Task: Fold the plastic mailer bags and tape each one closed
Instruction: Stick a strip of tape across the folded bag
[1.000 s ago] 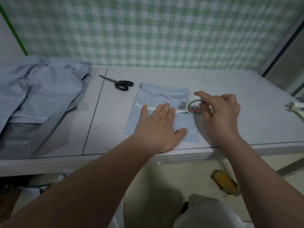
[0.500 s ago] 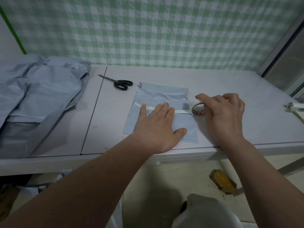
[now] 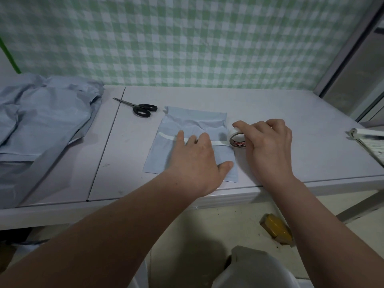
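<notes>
At frame centre, the folded pale blue plastic mailer bag (image 3: pixel 193 123) lies on the grey table (image 3: pixel 291 113); the left hand (image 3: pixel 195 161) presses it flat, fingers straight, while the right hand (image 3: pixel 268 146) grasps the white tape roll (image 3: pixel 236 139) at the bag's right edge

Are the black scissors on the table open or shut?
Shut: the scissors lie flat on the table, and both blades are together as one thin line.

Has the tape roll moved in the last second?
Yes. The tape roll has shifted slightly right, away from the scissors.
</notes>
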{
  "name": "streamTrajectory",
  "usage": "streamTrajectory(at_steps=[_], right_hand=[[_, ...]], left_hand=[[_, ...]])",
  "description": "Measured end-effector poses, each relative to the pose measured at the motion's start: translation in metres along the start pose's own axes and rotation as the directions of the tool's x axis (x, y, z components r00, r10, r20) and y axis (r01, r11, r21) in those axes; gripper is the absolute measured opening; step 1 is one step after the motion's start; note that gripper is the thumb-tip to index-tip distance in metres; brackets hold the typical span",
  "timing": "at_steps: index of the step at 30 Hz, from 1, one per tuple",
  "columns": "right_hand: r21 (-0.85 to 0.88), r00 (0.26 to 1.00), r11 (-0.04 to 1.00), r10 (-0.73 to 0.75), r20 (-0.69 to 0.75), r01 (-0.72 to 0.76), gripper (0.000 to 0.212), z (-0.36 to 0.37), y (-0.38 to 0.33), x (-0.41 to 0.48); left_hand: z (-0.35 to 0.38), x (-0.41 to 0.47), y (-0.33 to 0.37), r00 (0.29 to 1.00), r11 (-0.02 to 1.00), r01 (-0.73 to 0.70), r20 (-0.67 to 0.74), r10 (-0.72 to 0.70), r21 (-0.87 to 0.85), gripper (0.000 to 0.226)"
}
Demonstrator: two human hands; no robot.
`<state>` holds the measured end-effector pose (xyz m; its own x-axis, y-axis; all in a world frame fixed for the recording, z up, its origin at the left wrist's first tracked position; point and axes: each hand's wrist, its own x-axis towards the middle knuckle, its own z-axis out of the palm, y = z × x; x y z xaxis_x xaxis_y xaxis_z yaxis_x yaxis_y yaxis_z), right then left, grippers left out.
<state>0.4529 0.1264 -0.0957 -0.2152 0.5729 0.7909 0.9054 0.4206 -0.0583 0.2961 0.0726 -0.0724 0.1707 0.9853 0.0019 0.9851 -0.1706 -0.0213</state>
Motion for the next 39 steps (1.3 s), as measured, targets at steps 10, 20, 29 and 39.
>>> streamTrajectory(at_steps=[10, 20, 29, 39], right_hand=[[-0.032, 0.991, 0.999, -0.014, 0.136, 0.019, 0.046, -0.005, -0.002, 0.000], [-0.052, 0.982, 0.999, -0.002, 0.187, 0.012, 0.044, -0.006, -0.005, 0.002], [-0.004, 0.993, 1.000, 0.028, 0.118, -0.028, 0.048, -0.011, -0.013, 0.004], [0.040, 0.988, 0.997, 0.065, 0.138, -0.071, 0.055, -0.013, -0.014, 0.004]], left_hand=[[-0.008, 0.009, 0.018, 0.998, 0.991, -0.003, 0.067, -0.006, 0.133, 0.074], [-0.002, 0.007, 0.017, 0.997, 0.989, 0.042, 0.055, -0.050, 0.144, 0.075], [0.000, -0.010, -0.033, 0.989, 0.987, 0.143, 0.030, -0.145, 0.074, 0.080], [0.002, -0.022, -0.066, 0.966, 0.966, 0.250, 0.047, -0.253, 0.064, 0.086]])
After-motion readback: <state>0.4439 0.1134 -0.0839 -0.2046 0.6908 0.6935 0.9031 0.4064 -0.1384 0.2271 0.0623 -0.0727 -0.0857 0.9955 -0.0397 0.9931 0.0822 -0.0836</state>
